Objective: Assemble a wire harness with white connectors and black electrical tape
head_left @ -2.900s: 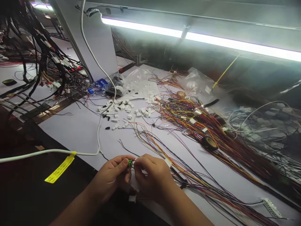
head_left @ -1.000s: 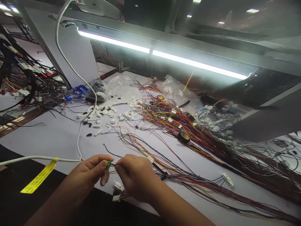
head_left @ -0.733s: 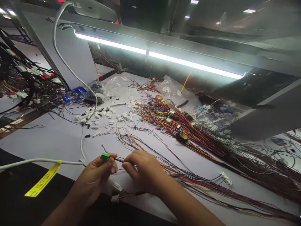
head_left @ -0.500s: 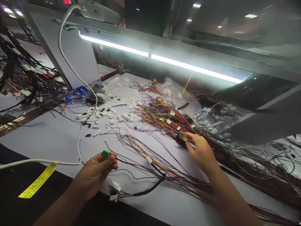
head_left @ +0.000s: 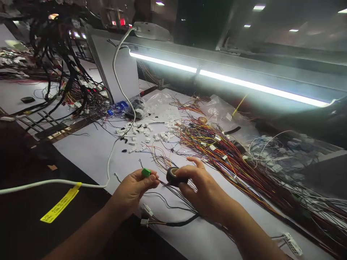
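White bench [head_left: 84, 148] spanning the frame's middle. Lower centre, with one dark sleeve [head_left: 181, 221] already covering the branch behind white plugs [head_left: 144, 222]. Pinched in the left hand [head_left: 130, 193]: green connector [head_left: 145, 172], apparently already wired. Gripped in the right hand [head_left: 207, 189], just rightward, one finger raised: tape roll [head_left: 171, 179]. No winding visible on the connector's wires [head_left: 162, 182]. Loose farther up: white housings [head_left: 141, 128], wire pile [head_left: 217, 144]. Hidden behind left fingertips: wire entries. Cut off at bottom: both forearms [head_left: 89, 225]. Upper right, too dim to make out.
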Motion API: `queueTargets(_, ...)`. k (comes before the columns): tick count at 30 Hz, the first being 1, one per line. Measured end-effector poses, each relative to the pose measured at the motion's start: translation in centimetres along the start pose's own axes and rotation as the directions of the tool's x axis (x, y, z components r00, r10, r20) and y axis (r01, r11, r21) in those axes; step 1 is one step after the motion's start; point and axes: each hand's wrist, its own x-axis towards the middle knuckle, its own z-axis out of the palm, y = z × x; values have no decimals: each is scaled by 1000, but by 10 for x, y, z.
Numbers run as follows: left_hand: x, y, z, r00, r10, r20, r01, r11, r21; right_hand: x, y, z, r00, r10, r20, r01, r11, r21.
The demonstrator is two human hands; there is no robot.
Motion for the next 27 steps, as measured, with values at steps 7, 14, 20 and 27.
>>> queueTargets(7, -6, -2, -4, 983, 90, 162, -103, 992, 76, 27, -12, 12, 991, -9, 137, 16, 999, -45)
queueTargets(14, -7, -7, 2, 980, 166, 113, -184, 967, 175, 31, -13, 14, 992, -4, 123, 12, 998, -60)
queueTargets(20, -11, -5, 4, 883, 462, 87, -444, 758, 479, 33, -2, 20, 991, 62, 119, -68, 996, 49)
queueTargets(27, -8, 14, -5, 689, 629, 359, -651, 321, 688, 32, 5, 50, 971, 234, -42, -210, 926, 315)
